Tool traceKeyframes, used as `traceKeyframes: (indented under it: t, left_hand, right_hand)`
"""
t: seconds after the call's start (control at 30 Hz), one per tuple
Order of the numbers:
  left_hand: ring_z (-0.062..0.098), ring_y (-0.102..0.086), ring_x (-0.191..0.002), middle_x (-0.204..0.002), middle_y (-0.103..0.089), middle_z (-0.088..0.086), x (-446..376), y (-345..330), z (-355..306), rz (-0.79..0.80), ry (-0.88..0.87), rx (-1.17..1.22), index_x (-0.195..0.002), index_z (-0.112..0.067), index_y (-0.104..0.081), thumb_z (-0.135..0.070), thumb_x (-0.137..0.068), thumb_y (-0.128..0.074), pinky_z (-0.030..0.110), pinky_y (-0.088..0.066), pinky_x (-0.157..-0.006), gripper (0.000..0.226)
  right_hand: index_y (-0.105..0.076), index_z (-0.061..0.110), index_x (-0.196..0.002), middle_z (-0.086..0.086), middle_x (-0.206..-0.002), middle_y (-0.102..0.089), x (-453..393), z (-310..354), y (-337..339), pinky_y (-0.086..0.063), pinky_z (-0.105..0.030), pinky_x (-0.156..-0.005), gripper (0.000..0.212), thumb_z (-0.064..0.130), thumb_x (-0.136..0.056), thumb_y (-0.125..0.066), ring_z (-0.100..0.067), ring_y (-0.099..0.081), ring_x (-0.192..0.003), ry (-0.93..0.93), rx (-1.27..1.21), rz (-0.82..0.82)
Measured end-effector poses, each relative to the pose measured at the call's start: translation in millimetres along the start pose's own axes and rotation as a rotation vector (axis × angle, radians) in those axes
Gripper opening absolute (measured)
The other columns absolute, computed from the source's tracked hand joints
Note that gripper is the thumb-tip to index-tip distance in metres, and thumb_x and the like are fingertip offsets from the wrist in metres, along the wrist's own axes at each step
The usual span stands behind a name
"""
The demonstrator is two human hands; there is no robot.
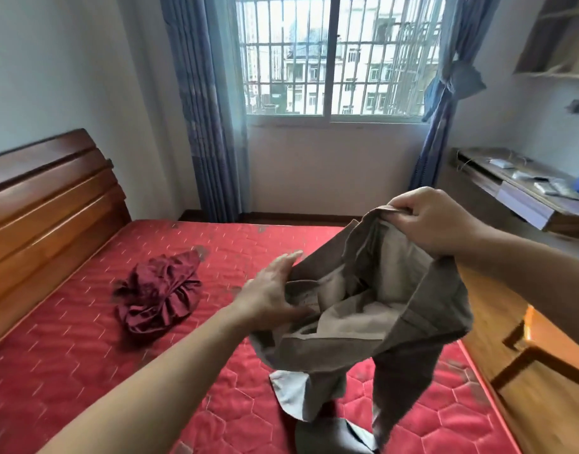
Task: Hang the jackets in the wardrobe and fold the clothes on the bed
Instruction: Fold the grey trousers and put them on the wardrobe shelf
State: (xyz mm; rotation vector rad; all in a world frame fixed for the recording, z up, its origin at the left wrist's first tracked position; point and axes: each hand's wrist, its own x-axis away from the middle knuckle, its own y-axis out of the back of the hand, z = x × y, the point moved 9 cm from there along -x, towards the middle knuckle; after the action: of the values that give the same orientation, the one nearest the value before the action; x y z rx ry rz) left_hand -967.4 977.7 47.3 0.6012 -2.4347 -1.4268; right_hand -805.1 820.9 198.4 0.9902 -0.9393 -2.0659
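Observation:
I hold a pair of grey-brown trousers (pixel 396 309) up over the red quilted mattress (pixel 84 355). My right hand (pixel 429 221) grips the waistband at its top edge. My left hand (pixel 268 293) holds the opposite side of the waistband, thumb inside the opening and fingers outside. The waist gapes open, showing pale pocket linings. The legs hang down and their ends rest on the mattress near the front. A crumpled dark red garment (pixel 160 293) lies on the mattress to the left.
A wooden headboard (pixel 45 211) stands at the left. Behind the bed are a barred window (pixel 337 54) and blue curtains (pixel 206 126). A wooden desk (pixel 517 194) with small items juts from the right wall, above a wooden chair or frame (pixel 543 355).

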Motion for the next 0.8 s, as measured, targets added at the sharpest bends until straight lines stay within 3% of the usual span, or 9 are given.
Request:
traceKeyframes:
  t: [0.07, 0.17, 0.3, 0.43, 0.5, 0.57, 0.63, 0.7, 0.8]
  left_hand:
    - [0.012, -0.060, -0.110, -0.122, -0.062, -0.009, -15, -7, -14, 0.057, -0.049, 0.236, -0.134, -0.044, -0.041, -0.053, -0.064, -0.081, 0.031, -0.048, -0.096, 0.081]
    - [0.005, -0.062, -0.080, -0.078, -0.068, -0.012, -36, -4, -8, 0.043, -0.027, 0.312, -0.085, -0.026, -0.069, -0.035, -0.077, -0.078, 0.023, -0.050, -0.069, 0.015]
    - [0.011, -0.063, -0.076, -0.077, -0.072, -0.002, -62, 77, -1, -0.291, -0.045, 0.450, -0.077, -0.016, -0.075, -0.015, -0.081, -0.067, 0.035, -0.054, -0.075, 0.009]
    - [0.009, -0.065, -0.081, -0.078, -0.071, -0.011, -64, 149, -41, -0.454, -0.159, 0.323, -0.074, -0.031, -0.072, -0.015, -0.073, -0.055, 0.020, -0.049, -0.075, 0.023]
    - [0.010, -0.063, -0.077, -0.074, -0.067, -0.014, -55, 168, -61, -0.510, -0.258, 0.163, -0.080, -0.029, -0.073, -0.007, -0.077, -0.053, 0.020, -0.047, -0.073, 0.030]
    - [0.015, -0.061, -0.071, -0.069, -0.063, -0.012, -43, 167, -66, -0.404, -0.348, -0.092, -0.084, -0.027, -0.072, -0.004, -0.076, -0.054, 0.024, -0.049, -0.069, 0.030]
    - [0.021, -0.062, -0.071, -0.069, -0.064, -0.004, -32, 144, -47, -0.121, -0.331, -0.324, -0.083, -0.019, -0.069, -0.004, -0.074, -0.053, 0.030, -0.051, -0.066, 0.025]
    - [0.019, -0.065, -0.072, -0.073, -0.067, 0.000, -18, 120, -7, 0.111, -0.175, -0.479, -0.080, -0.018, -0.068, -0.001, -0.071, -0.051, 0.027, -0.051, -0.061, 0.026]
    - [0.012, -0.062, -0.063, -0.073, -0.068, -0.004, -2, 92, 51, 0.298, 0.129, -0.542, -0.070, -0.032, -0.066, 0.003, -0.071, -0.047, 0.018, -0.048, -0.051, 0.039]
  right_hand:
    - [-0.071, 0.016, -0.071, 0.008, -0.059, -0.063, -1, 17, 11, -0.044, -0.026, -0.063, 0.027, 0.031, -0.092, -0.062, -0.011, -0.054, -0.060, 0.082, 0.061, -0.012]
    - [-0.070, 0.016, -0.073, 0.005, -0.063, -0.065, 4, 33, 32, -0.042, -0.025, -0.063, 0.019, 0.022, -0.089, -0.061, -0.016, -0.059, -0.064, 0.223, 0.254, -0.039]
    - [-0.063, 0.022, -0.071, 0.009, -0.059, -0.058, 30, -2, 26, -0.047, -0.033, -0.058, 0.011, 0.026, -0.081, -0.068, -0.023, -0.060, -0.059, 0.159, 0.433, -0.006]
    - [-0.062, 0.025, -0.075, 0.001, -0.078, -0.065, 68, -92, -23, -0.050, -0.032, -0.064, 0.014, 0.030, -0.087, -0.057, -0.026, -0.066, -0.077, -0.304, 0.501, 0.262]
    - [-0.064, 0.027, -0.070, 0.001, -0.076, -0.064, 74, -120, -24, -0.047, -0.029, -0.063, 0.015, 0.035, -0.083, -0.061, -0.025, -0.062, -0.070, -0.481, 0.484, 0.303]
    - [-0.066, 0.027, -0.068, 0.000, -0.075, -0.065, 64, -134, -6, -0.046, -0.027, -0.062, 0.016, 0.038, -0.079, -0.064, -0.024, -0.059, -0.066, -0.549, 0.472, 0.254]
    - [-0.070, 0.023, -0.066, -0.001, -0.068, -0.067, 52, -137, 15, -0.045, -0.025, -0.056, 0.015, 0.032, -0.075, -0.063, -0.022, -0.062, -0.057, -0.564, 0.376, 0.151]
    - [-0.072, 0.018, -0.066, -0.004, -0.058, -0.067, 44, -138, 16, -0.047, -0.023, -0.048, 0.016, 0.015, -0.071, -0.057, -0.022, -0.064, -0.045, -0.570, 0.233, 0.116]
    - [-0.073, 0.008, -0.072, -0.014, -0.064, -0.069, 49, -148, -27, -0.053, -0.033, -0.042, 0.034, -0.005, -0.076, -0.041, -0.027, -0.067, -0.049, -0.665, 0.118, 0.340]
